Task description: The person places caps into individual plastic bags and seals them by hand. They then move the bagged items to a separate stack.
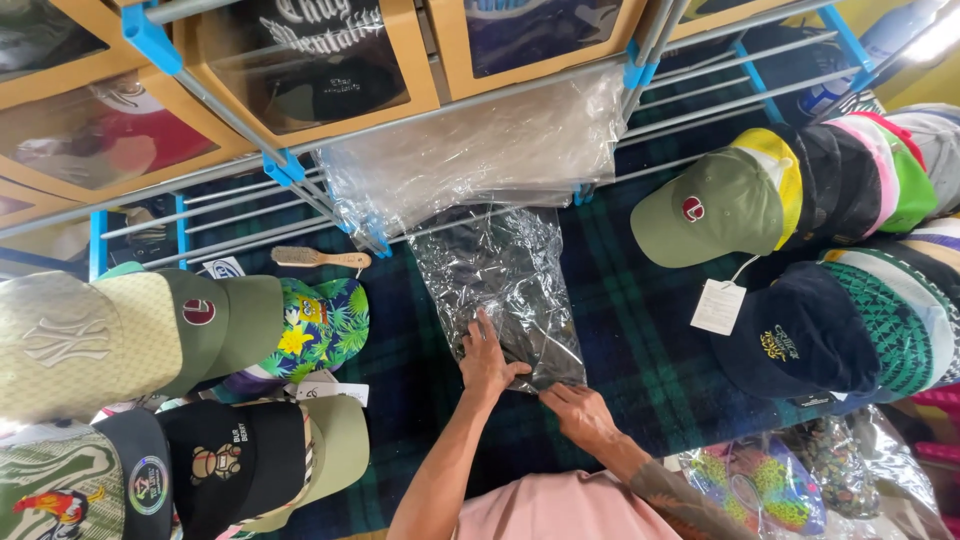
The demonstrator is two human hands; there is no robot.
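- The bag [505, 290], clear plastic with a dark garment inside, lies on the plaid cloth [640, 340] about mid-table, its far end under the rack [300, 180].
- The left hand [487, 362] lies flat on the bag's near end, fingers spread, pressing and not gripping.
- The right hand [582, 413] pinches the bag's near right corner between thumb and fingers.
- Risk: the film looks slick, so the corner could slip from the pinch, or the bag could slide on the cloth if the flat hand lifts.
- Risk: a hard pull might tear the thin plastic, or snag its far end on the rack's bars.
- Rows of caps, a green cap [720, 205] among them, crowd both sides; a wide sweep could knock one.
- Hard to tell: what the garment is, whether the bag is sealed. More plastic [480, 150] drapes over the rack, and glare hides the edges.
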